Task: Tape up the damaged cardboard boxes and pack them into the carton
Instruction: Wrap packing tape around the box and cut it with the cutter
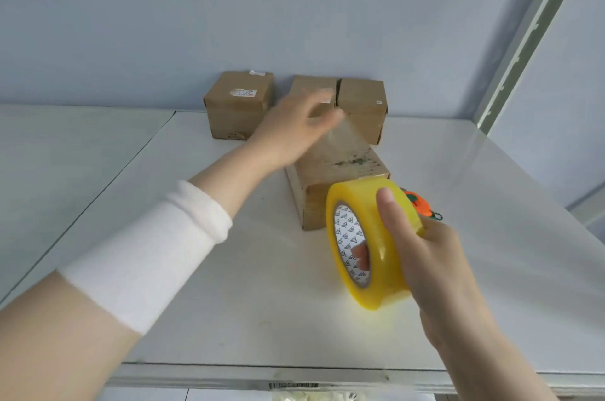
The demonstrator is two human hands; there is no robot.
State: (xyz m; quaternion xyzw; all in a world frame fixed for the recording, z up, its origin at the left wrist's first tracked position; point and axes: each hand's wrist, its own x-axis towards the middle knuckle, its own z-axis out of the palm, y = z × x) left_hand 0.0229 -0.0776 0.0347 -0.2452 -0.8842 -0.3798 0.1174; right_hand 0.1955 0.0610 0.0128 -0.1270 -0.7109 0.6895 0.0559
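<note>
taping step. the right hand (425,253) holds the yellow tape roll (363,243), thumb on top & fingers (360,256) curled thru the hole. the left hand (288,132) pulls a clear tape strip (347,142) over the brown box (337,181) in the middle of the counter (196,302). its fingers are blurry but seem to pinch the strip's end. next: lay the strip flat on the box, press, cut. three more boxes (239,109) sit at the far edge. one has a label (244,93), too blurry to read. no carton in view.
</note>
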